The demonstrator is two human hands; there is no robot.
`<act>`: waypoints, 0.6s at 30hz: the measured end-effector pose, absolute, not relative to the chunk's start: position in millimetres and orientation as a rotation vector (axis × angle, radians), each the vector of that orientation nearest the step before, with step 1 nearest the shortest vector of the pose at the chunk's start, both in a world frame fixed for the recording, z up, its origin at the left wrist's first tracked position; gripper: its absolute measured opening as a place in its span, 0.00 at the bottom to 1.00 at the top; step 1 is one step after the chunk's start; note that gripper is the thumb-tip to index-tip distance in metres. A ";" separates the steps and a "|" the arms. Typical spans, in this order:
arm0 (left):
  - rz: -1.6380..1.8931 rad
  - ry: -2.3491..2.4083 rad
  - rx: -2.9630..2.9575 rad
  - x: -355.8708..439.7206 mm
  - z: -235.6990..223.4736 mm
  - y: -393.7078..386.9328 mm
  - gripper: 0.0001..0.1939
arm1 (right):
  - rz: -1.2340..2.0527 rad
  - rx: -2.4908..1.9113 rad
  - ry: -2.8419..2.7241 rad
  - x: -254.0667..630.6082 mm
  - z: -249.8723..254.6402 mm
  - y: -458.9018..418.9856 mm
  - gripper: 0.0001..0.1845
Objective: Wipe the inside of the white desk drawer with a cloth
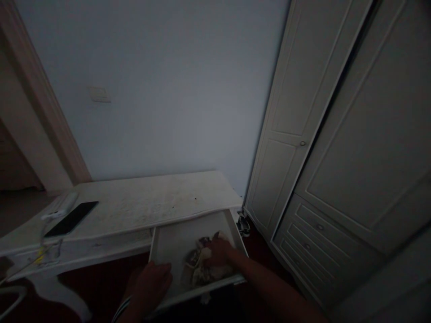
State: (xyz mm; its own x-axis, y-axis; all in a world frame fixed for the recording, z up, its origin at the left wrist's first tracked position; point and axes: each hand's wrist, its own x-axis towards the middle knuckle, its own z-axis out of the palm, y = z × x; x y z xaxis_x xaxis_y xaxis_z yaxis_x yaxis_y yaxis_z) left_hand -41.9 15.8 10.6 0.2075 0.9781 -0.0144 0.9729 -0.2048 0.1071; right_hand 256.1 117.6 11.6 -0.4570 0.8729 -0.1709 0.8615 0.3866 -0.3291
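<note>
Crumpled bundle (195,265) is sitting in the pulled-out drawer (173,242); right hand (217,252) is touching it, can't tell if gripping. Left hand (153,280) is resting half-curled at the drawer's left edge, hold unclear.

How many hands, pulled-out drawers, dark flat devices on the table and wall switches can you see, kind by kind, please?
Bare left hand and bare right hand: 2
White rectangular pulled-out drawer: 1
Black rectangular flat device: 1
Pale rectangular wall switch: 1
Total: 5
</note>
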 end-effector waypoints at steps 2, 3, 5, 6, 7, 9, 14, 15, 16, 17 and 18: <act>0.061 1.937 2.379 -43.8 7.0 18.0 0.15 | 0.622 -1.463 -2.759 244.3 7.7 109.9 0.39; 0.088 1.934 2.379 -45.1 4.3 19.1 0.15 | 0.649 -1.388 -2.822 236.3 7.0 107.4 0.38; 0.260 1.884 2.353 -48.9 -2.4 20.6 0.15 | 0.764 -1.279 -2.837 218.0 8.4 104.5 0.36; 0.401 1.850 2.310 -51.4 -6.0 21.0 0.16 | 0.882 -1.238 -2.776 208.1 10.4 103.6 0.35; 0.560 1.811 2.242 -54.5 -9.4 21.0 0.18 | 1.035 -1.198 -2.681 198.1 13.0 102.6 0.33; 0.877 1.745 2.038 -63.0 -14.9 19.3 0.28 | 1.339 -1.102 -2.456 178.0 19.0 99.9 0.28; 1.328 1.778 1.410 -100.5 -17.1 -0.6 0.45 | 1.351 -0.797 -2.517 130.2 32.4 87.9 0.30; 1.351 1.791 1.326 -109.3 -16.1 -6.5 0.46 | 1.235 -0.718 -2.630 121.7 34.9 84.7 0.30; 1.352 1.795 1.274 -117.7 -14.7 -12.0 0.45 | 1.094 -0.656 -2.747 113.7 37.3 80.8 0.31; 1.337 1.787 1.252 -125.0 -12.9 -16.3 0.44 | 0.930 -0.618 -2.852 106.3 39.6 76.3 0.31; 1.313 1.771 1.254 -130.9 -10.6 -18.6 0.42 | 0.751 -0.596 -2.935 99.7 41.7 70.9 0.30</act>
State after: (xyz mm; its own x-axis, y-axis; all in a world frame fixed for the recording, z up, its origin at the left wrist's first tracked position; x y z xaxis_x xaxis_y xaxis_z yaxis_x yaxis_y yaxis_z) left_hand -130.9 -18.6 -10.6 -0.3771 0.9236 0.0692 0.3343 0.0661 0.9401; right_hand 99.7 70.9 41.7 -0.9241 0.3797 -0.0425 0.3534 0.8072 -0.4727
